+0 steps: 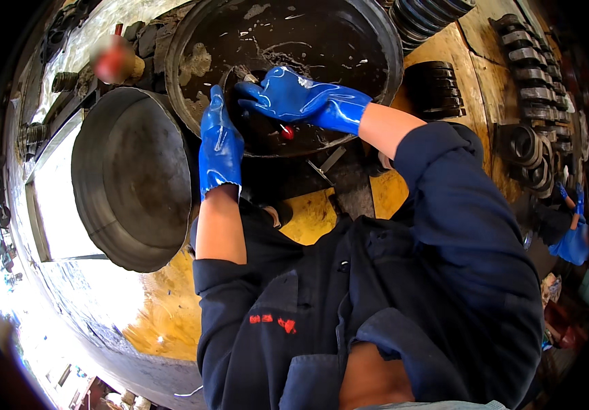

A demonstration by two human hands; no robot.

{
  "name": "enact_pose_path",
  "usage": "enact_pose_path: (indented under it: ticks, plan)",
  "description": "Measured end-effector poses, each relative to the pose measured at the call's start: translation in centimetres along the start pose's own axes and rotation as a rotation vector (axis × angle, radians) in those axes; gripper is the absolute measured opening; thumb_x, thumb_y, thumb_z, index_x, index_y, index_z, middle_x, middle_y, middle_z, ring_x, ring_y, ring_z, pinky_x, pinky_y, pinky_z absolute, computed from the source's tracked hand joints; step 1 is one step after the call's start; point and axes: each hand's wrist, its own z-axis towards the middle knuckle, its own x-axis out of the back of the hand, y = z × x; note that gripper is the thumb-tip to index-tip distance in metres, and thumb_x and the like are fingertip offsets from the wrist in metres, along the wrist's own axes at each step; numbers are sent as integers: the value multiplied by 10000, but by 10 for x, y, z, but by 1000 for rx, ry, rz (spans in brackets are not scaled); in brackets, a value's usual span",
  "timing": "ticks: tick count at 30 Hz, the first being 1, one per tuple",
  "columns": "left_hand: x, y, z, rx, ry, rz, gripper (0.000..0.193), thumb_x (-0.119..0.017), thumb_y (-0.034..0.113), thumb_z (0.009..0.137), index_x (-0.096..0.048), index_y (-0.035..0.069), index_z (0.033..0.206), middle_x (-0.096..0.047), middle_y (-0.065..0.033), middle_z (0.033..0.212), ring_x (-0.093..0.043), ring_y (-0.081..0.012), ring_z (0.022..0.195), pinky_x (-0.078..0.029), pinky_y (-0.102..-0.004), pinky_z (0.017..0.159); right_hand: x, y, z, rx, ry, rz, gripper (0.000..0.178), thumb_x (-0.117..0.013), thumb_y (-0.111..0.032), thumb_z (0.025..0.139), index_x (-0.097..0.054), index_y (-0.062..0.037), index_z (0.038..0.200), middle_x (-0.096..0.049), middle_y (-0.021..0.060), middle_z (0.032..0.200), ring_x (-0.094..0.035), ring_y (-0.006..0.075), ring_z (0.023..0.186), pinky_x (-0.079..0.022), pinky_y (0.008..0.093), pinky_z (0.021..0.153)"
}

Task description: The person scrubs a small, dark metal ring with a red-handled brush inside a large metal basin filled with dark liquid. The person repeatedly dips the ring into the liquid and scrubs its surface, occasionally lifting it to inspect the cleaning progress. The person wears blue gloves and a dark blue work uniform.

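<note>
Both my hands wear blue rubber gloves and are over a wide round metal basin point(175, 75) with dark, murky liquid in it. My left hand point(220, 140) is at the basin's near left rim, fingers pointing up and pressed against a dark part point(234, 113) whose shape I cannot make out. From the right, my right hand point(287, 96) reaches across with curled fingers beside that part; what they grip is hidden. A small red tip point(287, 131), on something mostly hidden, shows just below the right hand.
An upright-sided round metal tub point(130, 181) stands left of the basin. To the right are stacked dark rings point(434, 89) and a row of metal parts point(533, 75). More ringed parts point(431, 20) lie at the top. A person in blue point(573, 239) works far right.
</note>
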Motion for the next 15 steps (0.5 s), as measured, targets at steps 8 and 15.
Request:
enact_pose_path:
  ticks: [8,15]
  plan:
    - [-2,-4,11,154,57,-172,476,-627,449,1060,-690,11,1236,-735,-98,1066,-669,-204,869,-565,-352,797,-43,16,13,-610,-262,-161,522,-495,-366,1055,-552,-41,1460,-768,177,1065,-752,384,935,-485,560,923]
    - [-8,-33,39,393,202,-467,464,-644,442,1050,-697,-2,1175,-726,-95,1049,-668,-203,855,-566,-350,804,-12,4,7,-671,-530,71,311,-655,-296,913,-778,-98,1120,-779,164,1071,-745,387,1016,-569,435,856]
